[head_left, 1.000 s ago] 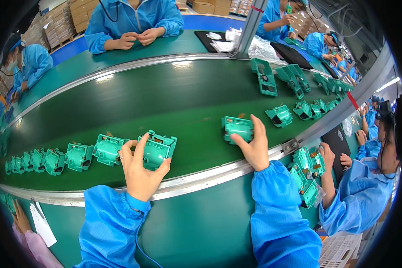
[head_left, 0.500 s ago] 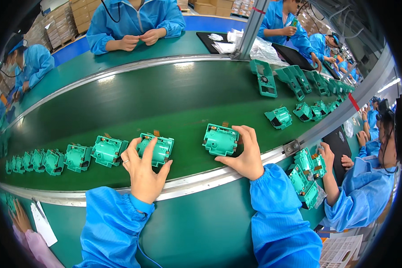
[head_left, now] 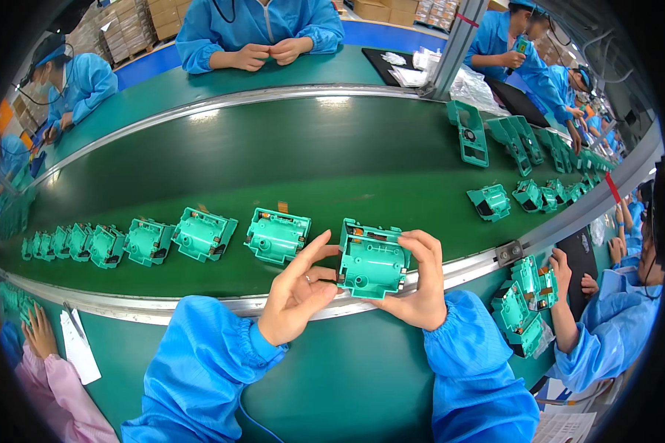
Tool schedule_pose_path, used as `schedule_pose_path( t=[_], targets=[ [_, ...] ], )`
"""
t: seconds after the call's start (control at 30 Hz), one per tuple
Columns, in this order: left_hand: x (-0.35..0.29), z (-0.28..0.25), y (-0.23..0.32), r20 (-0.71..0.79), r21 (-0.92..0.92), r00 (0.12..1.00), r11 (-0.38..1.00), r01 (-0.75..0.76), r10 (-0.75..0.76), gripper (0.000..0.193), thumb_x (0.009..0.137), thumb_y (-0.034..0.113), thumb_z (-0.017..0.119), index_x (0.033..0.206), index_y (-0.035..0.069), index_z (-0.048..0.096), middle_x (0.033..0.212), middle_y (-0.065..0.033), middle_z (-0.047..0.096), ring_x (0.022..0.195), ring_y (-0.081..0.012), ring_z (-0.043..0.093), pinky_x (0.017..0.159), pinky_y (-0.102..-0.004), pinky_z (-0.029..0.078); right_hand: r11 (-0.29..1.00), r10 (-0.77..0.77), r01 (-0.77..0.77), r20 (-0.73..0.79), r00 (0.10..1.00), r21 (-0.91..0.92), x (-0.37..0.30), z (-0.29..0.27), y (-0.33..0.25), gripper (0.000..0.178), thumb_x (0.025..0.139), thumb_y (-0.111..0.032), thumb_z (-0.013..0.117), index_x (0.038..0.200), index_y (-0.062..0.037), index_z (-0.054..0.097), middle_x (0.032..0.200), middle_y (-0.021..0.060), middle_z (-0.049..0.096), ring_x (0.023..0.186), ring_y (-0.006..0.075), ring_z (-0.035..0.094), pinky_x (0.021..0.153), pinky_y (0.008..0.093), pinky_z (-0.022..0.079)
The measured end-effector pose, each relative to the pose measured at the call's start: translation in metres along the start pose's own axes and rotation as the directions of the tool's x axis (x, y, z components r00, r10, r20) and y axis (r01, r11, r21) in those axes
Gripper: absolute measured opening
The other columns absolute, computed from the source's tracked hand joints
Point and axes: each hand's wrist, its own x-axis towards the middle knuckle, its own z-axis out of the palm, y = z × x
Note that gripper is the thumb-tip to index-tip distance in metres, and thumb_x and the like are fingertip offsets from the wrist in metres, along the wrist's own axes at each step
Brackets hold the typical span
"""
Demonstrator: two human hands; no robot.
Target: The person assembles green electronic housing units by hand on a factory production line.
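A green plastic housing [head_left: 375,264], tilted toward me, is held above the near rail of the belt. My right hand [head_left: 420,284] grips its right side, with fingers at the upper edge and thumb below. My left hand [head_left: 297,288] is at its left edge, fingers curled and partly hidden behind it, thumb near the lower corner. Just left of it on the belt lies another green housing [head_left: 276,236] with an orange flex strip [head_left: 282,207] at its top edge. A further housing [head_left: 203,234] heads the row running left.
The green belt [head_left: 273,155] has a metal rail [head_left: 199,306] along its near side. Green covers [head_left: 468,133] and more housings [head_left: 489,202] line its right part. A metal post [head_left: 458,52] stands beyond. Co-workers sit opposite and at both sides; one hand [head_left: 561,277] is beside housings [head_left: 516,317] at right.
My right hand has brought its housing up and nearer to me. My left hand has left the other housing on the belt and moved right to this one. The view has shifted slightly.
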Motion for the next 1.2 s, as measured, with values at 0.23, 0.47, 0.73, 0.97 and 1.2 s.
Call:
schedule_pose_path(
  t=[0.23, 0.47, 0.73, 0.97, 1.2],
  targets=[
    [-0.018, 0.03, -0.035, 0.337, -0.23, 0.941, 0.966, 0.12, -0.037, 0.064, 0.079, -0.007, 0.051, 0.135, 0.002, 0.022, 0.128, -0.0112, 0.039, 0.099, -0.0143, 0.051, 0.084, -0.0281, 0.043, 0.953, 0.133, -0.124, 0.014, 0.991, -0.276, -0.064, -0.041, -0.043, 0.077, 0.053, -0.019, 0.081, 0.117, -0.0026, 0.042, 0.115, 0.0176, 0.04, 0.104, 0.0311, 0.043, 0.088, 0.0387, 0.038],
    [-0.082, 0.185, -0.06, 0.698, -0.408, 0.707, 0.75, 0.521, -0.112, 0.073, 0.063, -0.009, 0.046, 0.133, 0.01, 0.033, 0.095, -0.0046, 0.056, 0.057, -0.006, 0.05, 0.052, -0.0185, 0.044, 0.572, 0.214, -0.289, -0.2, 0.956, -0.768, -0.16, -0.142, -0.176, 0.068, 0.058, -0.019, 0.082, 0.111, 0.0023, 0.046, 0.112, 0.0172, 0.043, 0.099, 0.0328, 0.047, 0.084, 0.0413, 0.041],
    [-0.123, 0.156, -0.027, 0.684, -0.375, 0.711, 0.758, 0.534, -0.163, 0.075, 0.06, -0.009, 0.046, 0.132, 0.012, 0.035, 0.091, -0.0061, 0.053, 0.061, -0.0081, 0.051, 0.051, -0.0195, 0.044, 0.656, 0.179, -0.242, -0.165, 0.97, -0.715, -0.172, -0.12, -0.216, 0.068, 0.059, -0.016, 0.081, 0.113, 0.0023, 0.043, 0.112, 0.0172, 0.042, 0.099, 0.0322, 0.047, 0.084, 0.0407, 0.041],
    [-0.143, 0.117, -0.015, 0.55, -0.384, 0.821, 0.826, 0.413, -0.154, 0.074, 0.061, -0.008, 0.047, 0.131, 0.012, 0.034, 0.09, -0.0074, 0.052, 0.061, -0.0092, 0.051, 0.051, -0.0202, 0.044, 0.788, 0.116, -0.139, -0.077, 0.99, -0.6, -0.154, -0.088, -0.233, 0.069, 0.062, -0.019, 0.08, 0.115, 0.0023, 0.041, 0.115, 0.0178, 0.04, 0.101, 0.0328, 0.045, 0.085, 0.0422, 0.039],
    [-0.159, 0.063, 0.008, 0.409, -0.37, 0.904, 0.884, 0.286, -0.122, 0.073, 0.061, -0.007, 0.047, 0.13, 0.012, 0.034, 0.089, -0.0087, 0.051, 0.061, -0.0103, 0.052, 0.05, -0.0208, 0.044, 0.892, 0.028, -0.025, -0.001, 1.0, -0.452, -0.129, -0.041, -0.253, 0.07, 0.066, -0.023, 0.077, 0.12, 0.0026, 0.039, 0.117, 0.0179, 0.039, 0.103, 0.0335, 0.044, 0.085, 0.0431, 0.039]
  ],
)
